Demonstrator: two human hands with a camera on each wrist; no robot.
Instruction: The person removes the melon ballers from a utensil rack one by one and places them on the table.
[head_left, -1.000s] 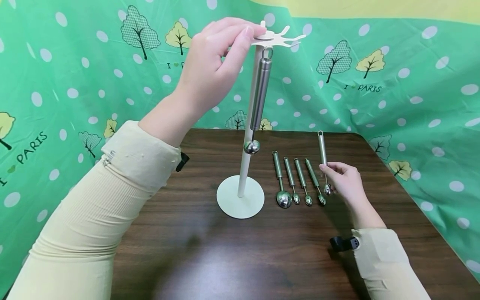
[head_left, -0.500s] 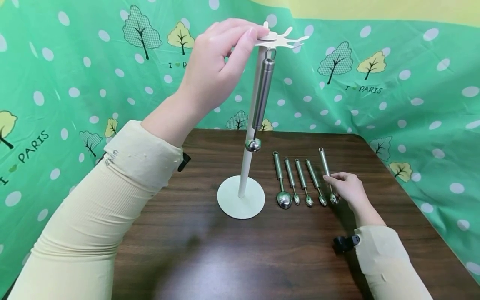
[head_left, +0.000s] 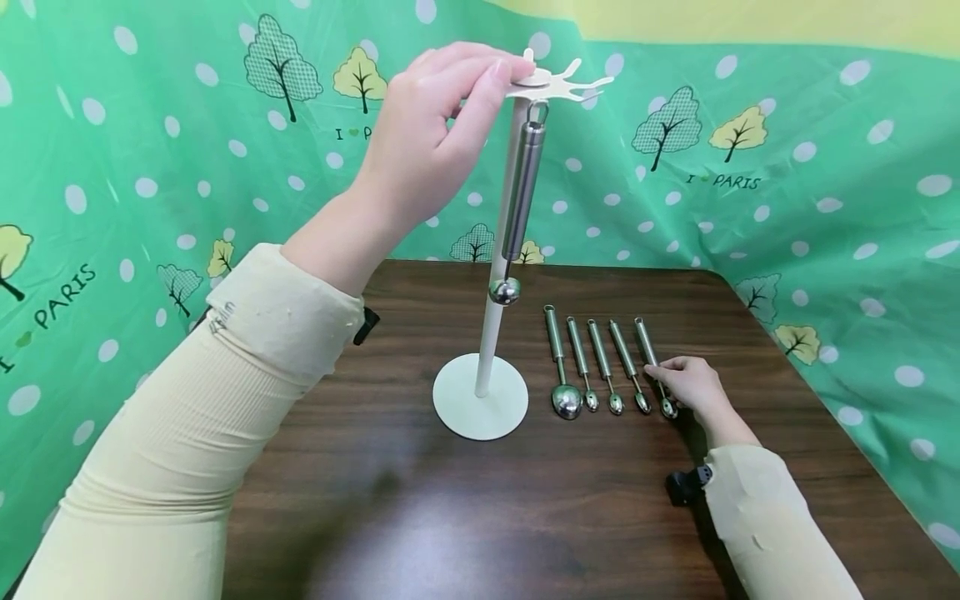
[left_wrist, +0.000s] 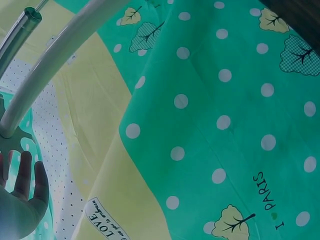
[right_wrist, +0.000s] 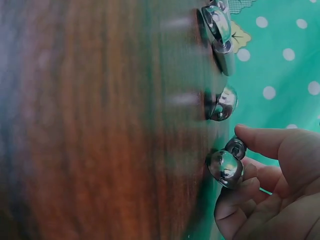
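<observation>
A white stand [head_left: 491,342] with a round base and a top of branching hooks rises from the table. My left hand [head_left: 442,125] rests on its top, fingers stretched over the disc. In the left wrist view, fingertips of the left hand [left_wrist: 25,200] lie at the hooked plate. One metal melon baller [head_left: 525,192] hangs from a hook by its loop. My right hand [head_left: 697,387] pinches another melon baller [head_left: 643,337], at the right end of a row, low over the table. Its round bowl [right_wrist: 226,169] shows beside the fingers in the right wrist view.
Several melon ballers [head_left: 602,358] lie side by side left of the right hand, handles away from me. The leftmost has a larger bowl [head_left: 566,402]. The dark wooden table [head_left: 600,517] is enclosed by green dotted cloth [head_left: 825,250] behind and beside it.
My right hand has lowered the melon baller toward the near side, down into line with the row. The left hand stays on the stand's top, and the hanging melon baller keeps its place.
</observation>
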